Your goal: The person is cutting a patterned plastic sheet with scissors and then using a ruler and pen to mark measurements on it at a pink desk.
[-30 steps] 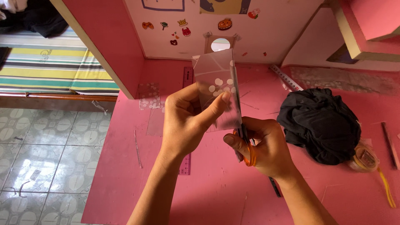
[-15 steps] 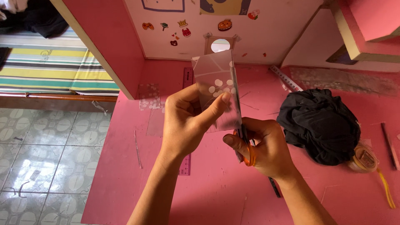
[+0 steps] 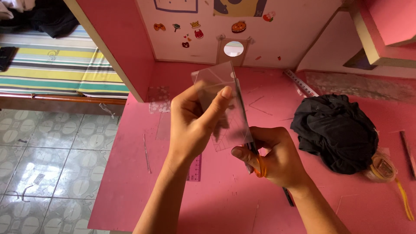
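Observation:
My left hand holds a clear plastic sheet upright over the pink desk, thumb on its near face. My right hand grips scissors with orange handles, and their blades run up along the right edge of the sheet. The two hands are close together above the middle of the desk.
A crumpled black cloth lies at the right, with a yellow-corded item beside it. A pink ruler lies under my left wrist, and another ruler farther back. The pink desk ends at left over tiled floor. A striped bed is behind.
The sheet has tilted, so the white dots seen through it earlier no longer show. Both hands stay in nearly the same place.

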